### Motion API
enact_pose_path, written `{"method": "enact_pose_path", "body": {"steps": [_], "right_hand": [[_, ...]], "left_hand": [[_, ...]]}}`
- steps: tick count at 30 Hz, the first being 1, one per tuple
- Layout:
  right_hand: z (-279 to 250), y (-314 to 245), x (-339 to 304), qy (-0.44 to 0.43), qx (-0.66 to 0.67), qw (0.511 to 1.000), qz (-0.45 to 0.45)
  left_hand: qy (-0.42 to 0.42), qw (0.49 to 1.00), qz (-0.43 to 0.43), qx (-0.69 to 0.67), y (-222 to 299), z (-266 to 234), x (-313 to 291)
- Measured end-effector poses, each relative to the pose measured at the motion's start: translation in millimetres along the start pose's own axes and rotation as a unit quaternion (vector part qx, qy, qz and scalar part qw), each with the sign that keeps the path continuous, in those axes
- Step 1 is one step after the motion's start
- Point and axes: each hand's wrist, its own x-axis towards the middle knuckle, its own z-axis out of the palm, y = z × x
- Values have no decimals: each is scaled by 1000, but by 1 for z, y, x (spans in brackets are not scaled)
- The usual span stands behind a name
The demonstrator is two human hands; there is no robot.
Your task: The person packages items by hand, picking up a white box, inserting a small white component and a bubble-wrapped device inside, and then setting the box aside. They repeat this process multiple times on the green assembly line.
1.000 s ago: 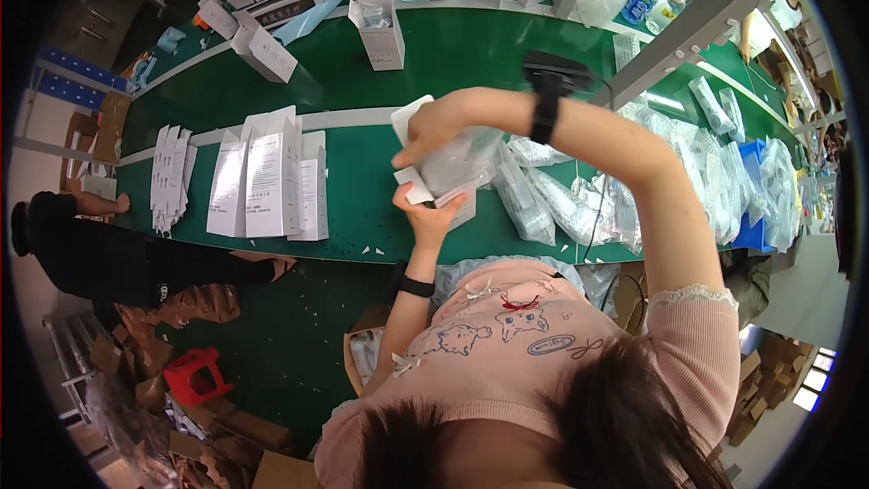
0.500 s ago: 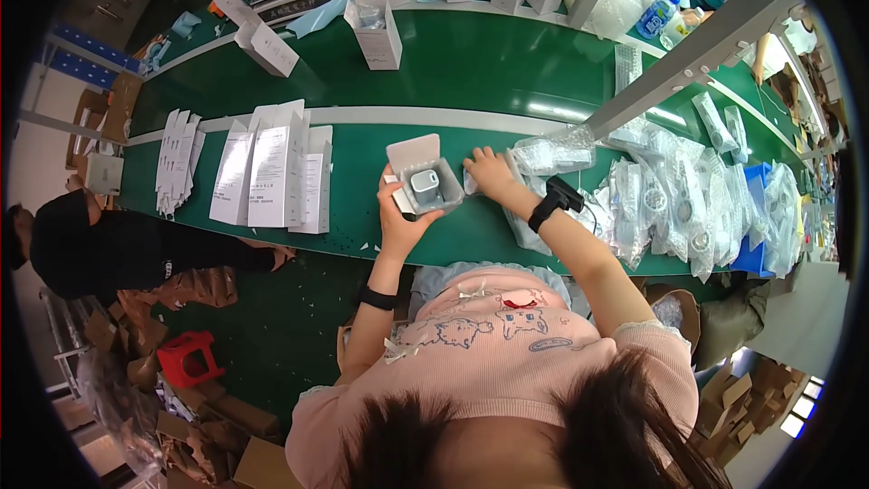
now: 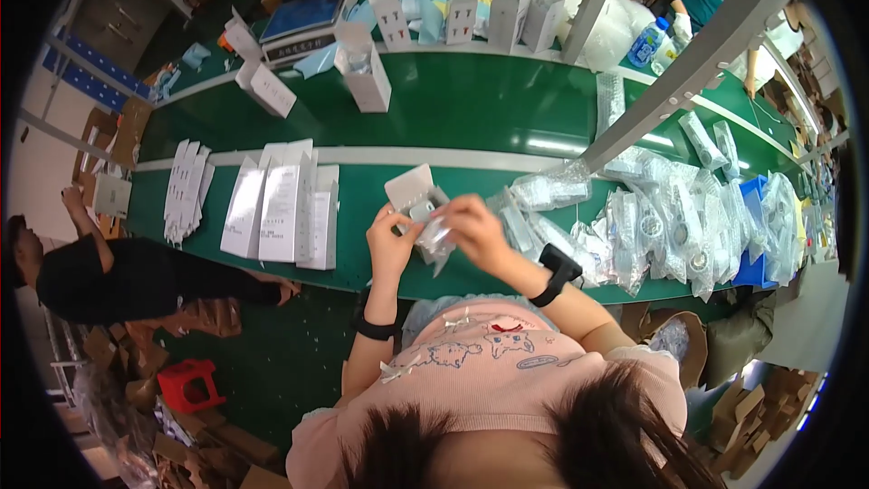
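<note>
My left hand [image 3: 390,241] is closed around the side of a small white box [image 3: 409,186] held above the near edge of the green table, its lid flap standing up. A pale, rounded device [image 3: 423,211] shows in the box's opening. My right hand [image 3: 476,232] is at the box's right side, fingers pinched on a crinkled clear plastic packet [image 3: 436,246] that hangs between my hands. What the packet contains is not clear. Right of my right hand, bubble-wrapped items [image 3: 554,186] lie on the table.
White cartons [image 3: 288,204] and a stack of flat printed sleeves [image 3: 187,192] stand to the left. Many bubble-wrapped packets [image 3: 674,235] and a blue bin [image 3: 753,226] fill the right. A slanted metal post [image 3: 665,77] rises there. Another person [image 3: 100,263] is at far left.
My right hand has come left from the bubble-wrapped items to the box, and clear plastic now shows between my hands. The box has tipped. Across the table, the stacked boxes have been lifted off.
</note>
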Motion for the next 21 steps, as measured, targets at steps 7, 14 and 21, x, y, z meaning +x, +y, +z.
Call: {"method": "enact_pose_path", "body": {"steps": [7, 14, 21], "right_hand": [[7, 13, 1, -145, -278, 947, -75], [22, -7, -2, -144, -275, 945, -104], [33, -3, -11, -169, -344, 922, -57]], "left_hand": [[-3, 988, -59, -146, -29, -8, 1], [36, 993, -46, -99, -33, -9, 0], [-75, 995, -69, -19, -17, -18, 13]]}}
